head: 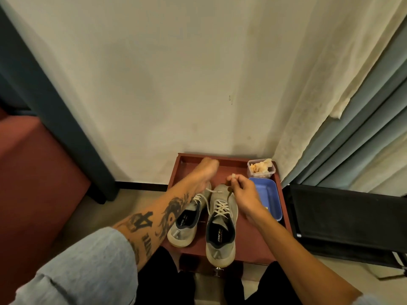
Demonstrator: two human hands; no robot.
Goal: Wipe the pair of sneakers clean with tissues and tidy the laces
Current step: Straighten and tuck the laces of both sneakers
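Two grey sneakers with white laces stand side by side, toes away from me, on a red-brown tray (248, 238). The left sneaker (187, 225) is partly covered by my left forearm. My left hand (207, 172) reaches past its toe, blurred, so what its fingers do is unclear. A loose lace end (214, 191) lies between the two toes. Over the toe of the right sneaker (222, 219), my right hand (244, 195) pinches a lace (229, 195) at its fingertips and holds it up taut from the shoe.
A clear box of crumpled tissues (261, 168) sits at the tray's far right corner, with a blue plastic tub (267, 194) in front of it. The wall is just behind the tray. A curtain (352, 119) and a black chair (343, 219) are on the right, a red seat (33, 172) on the left.
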